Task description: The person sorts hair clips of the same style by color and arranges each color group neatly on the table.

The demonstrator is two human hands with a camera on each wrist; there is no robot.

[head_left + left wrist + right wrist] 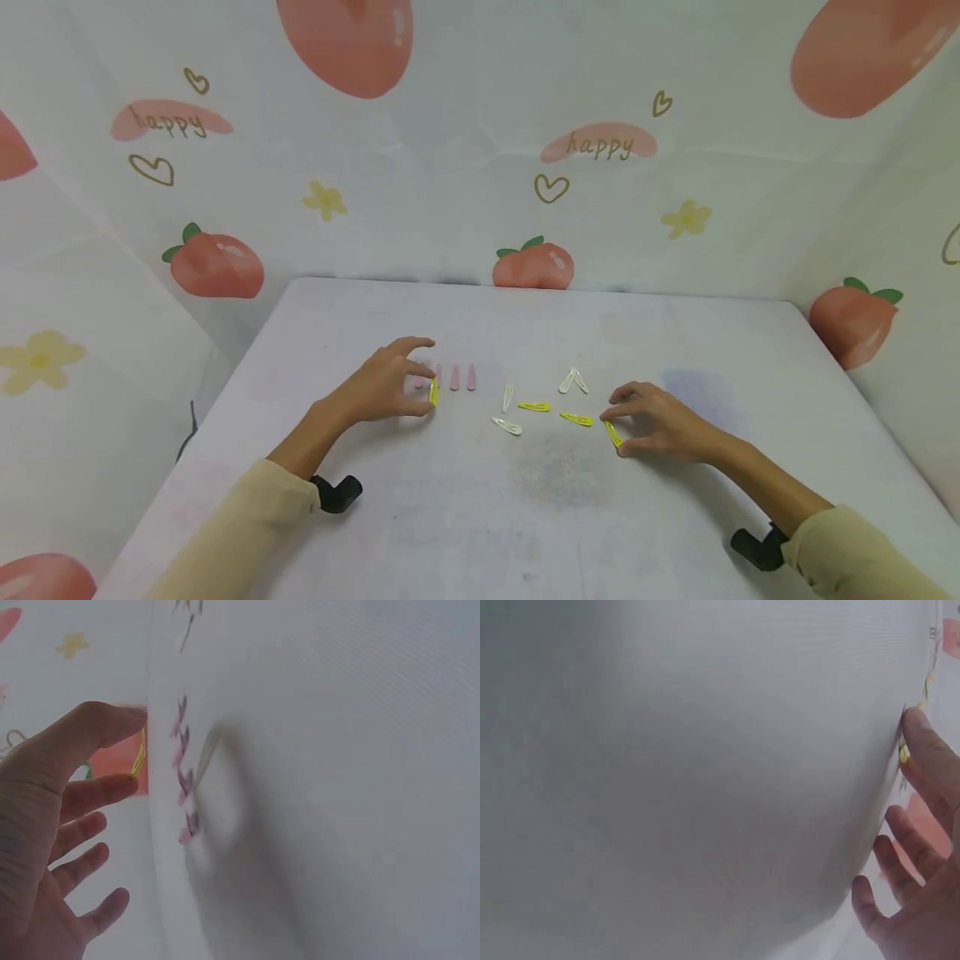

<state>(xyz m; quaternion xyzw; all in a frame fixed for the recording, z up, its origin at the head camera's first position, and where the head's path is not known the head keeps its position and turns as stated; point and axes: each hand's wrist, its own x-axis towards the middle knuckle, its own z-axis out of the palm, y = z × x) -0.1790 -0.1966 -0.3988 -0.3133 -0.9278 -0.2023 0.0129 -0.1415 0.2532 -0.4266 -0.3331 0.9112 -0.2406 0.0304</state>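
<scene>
My left hand (382, 387) pinches a yellow snap hair clip (433, 392) by its two ends, between thumb and index finger. In the left wrist view that clip (139, 759) is held up off the table, and its shadow falls beside the pink hair clips (184, 784). Down at the tabletop, my right hand (663, 425) has thumb and index finger at the two ends of another yellow hair clip (613, 434). Most of this clip is hidden by the fingers in the right wrist view. Two more yellow clips (534, 407) lie left of the right hand.
Several pink clips (454, 377) stand in a row behind the left hand. White clips lie mid-table, one upright (507, 397) and one slanted (506, 426), with two forming a peak (573, 381) farther back. A patterned cloth (450, 167) hangs behind the white table (465, 533).
</scene>
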